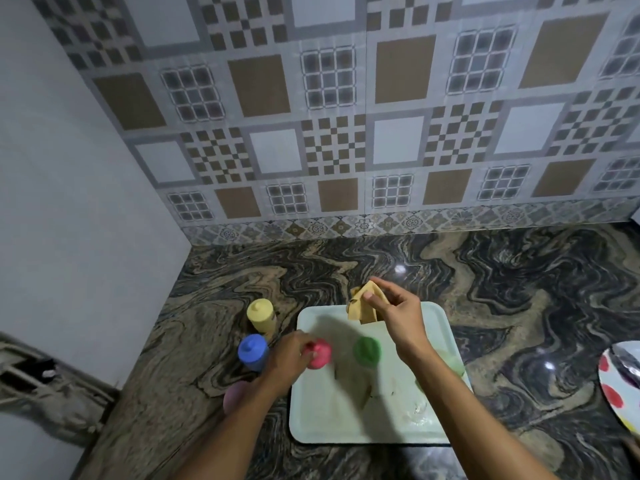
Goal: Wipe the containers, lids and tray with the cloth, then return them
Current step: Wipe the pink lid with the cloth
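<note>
Head view: left hand (289, 355) grips the red-lidded plastic container (320, 353) at the left edge of the pale rectangular tray (346, 427); right hand (398, 313) pinches the crumpled yellow cloth (360, 306) near, beyond and rightward.

two hands: left hand (292, 355), right hand (398, 313). one cloth (362, 304), pinched in the right hand. one tray (346, 439) on the bench, below both hands. five lidded containers can be counted: red-lidded container (322, 353) in the left hand's fingers, green-lidded container (367, 351) between the hands, blue-lidded container (253, 351) and yellow-lidded container (260, 315) just left of the left hand, pink-lidded container (235, 396) half hidden by the left forearm. a pale green blur behind the right forearm may be a sixth. one spotted plate (620, 386) well right of the right hand.
</note>
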